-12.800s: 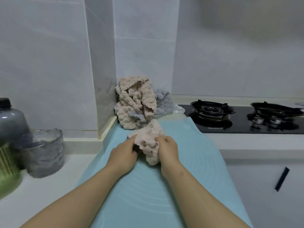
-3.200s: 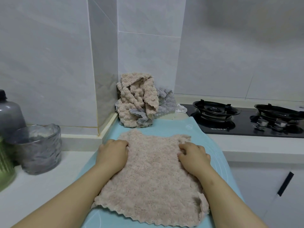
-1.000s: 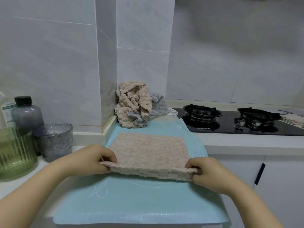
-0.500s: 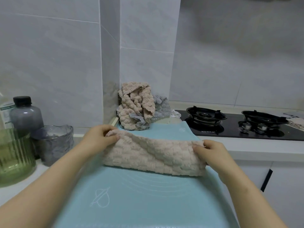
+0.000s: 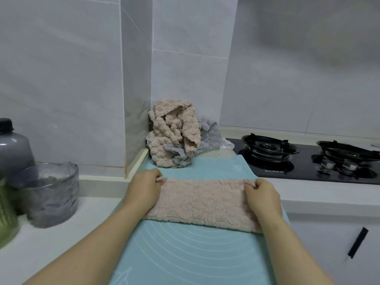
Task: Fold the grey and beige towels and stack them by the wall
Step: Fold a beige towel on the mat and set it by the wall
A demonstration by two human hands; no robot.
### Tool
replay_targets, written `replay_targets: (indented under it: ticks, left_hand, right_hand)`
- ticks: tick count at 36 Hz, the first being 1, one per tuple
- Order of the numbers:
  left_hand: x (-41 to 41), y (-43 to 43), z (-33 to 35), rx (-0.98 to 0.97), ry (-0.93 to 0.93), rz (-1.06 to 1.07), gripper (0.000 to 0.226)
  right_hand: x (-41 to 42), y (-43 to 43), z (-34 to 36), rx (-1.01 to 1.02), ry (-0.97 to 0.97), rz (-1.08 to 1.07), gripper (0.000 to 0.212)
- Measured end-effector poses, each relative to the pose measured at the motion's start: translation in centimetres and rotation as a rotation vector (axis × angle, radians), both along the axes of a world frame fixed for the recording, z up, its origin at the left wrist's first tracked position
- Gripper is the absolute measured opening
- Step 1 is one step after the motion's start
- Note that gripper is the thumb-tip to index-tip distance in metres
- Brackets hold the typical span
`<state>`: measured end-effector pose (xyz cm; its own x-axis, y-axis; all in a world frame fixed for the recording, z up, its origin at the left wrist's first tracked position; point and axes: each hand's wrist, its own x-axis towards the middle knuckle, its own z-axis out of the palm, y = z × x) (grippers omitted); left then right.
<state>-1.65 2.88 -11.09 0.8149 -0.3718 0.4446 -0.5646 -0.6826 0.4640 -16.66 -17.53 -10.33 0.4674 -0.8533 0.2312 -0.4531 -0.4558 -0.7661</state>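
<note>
A beige towel (image 5: pixel 202 201) lies folded in half as a long strip across the light blue mat (image 5: pixel 191 256). My left hand (image 5: pixel 144 187) pinches its far left corner. My right hand (image 5: pixel 262 195) pinches its far right corner. Both hands rest on the towel's ends. Behind it, in the wall corner, sits a crumpled heap of beige towels (image 5: pixel 174 134) mixed with grey towels (image 5: pixel 208 136).
A gas hob (image 5: pixel 308 159) with two burners lies to the right. On the left counter stand a glass bowl (image 5: pixel 49 194), a dark bottle (image 5: pixel 12 149) and a green glass vessel (image 5: pixel 6 219). A cabinet handle (image 5: pixel 357 242) shows below right.
The near edge of the beige towel was lifted and carried over to the far edge. The towel now lies flat in a half-width strip, both hands down at its far corners.
</note>
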Motion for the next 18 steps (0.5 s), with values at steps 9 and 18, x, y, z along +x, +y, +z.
replay_targets:
  ticks: [9, 18]
  left_hand:
    - [1.10, -0.82, -1.17, 0.299, 0.000, 0.018, 0.021]
    - [0.29, -0.69, -0.43, 0.207, 0.023, -0.010, 0.021]
  right_hand:
    - [-0.15, 0.04, -0.80, -0.112, 0.310, 0.025, 0.024]
    - [-0.24, 0.29, -0.79, -0.136, 0.281, 0.067, 0.019]
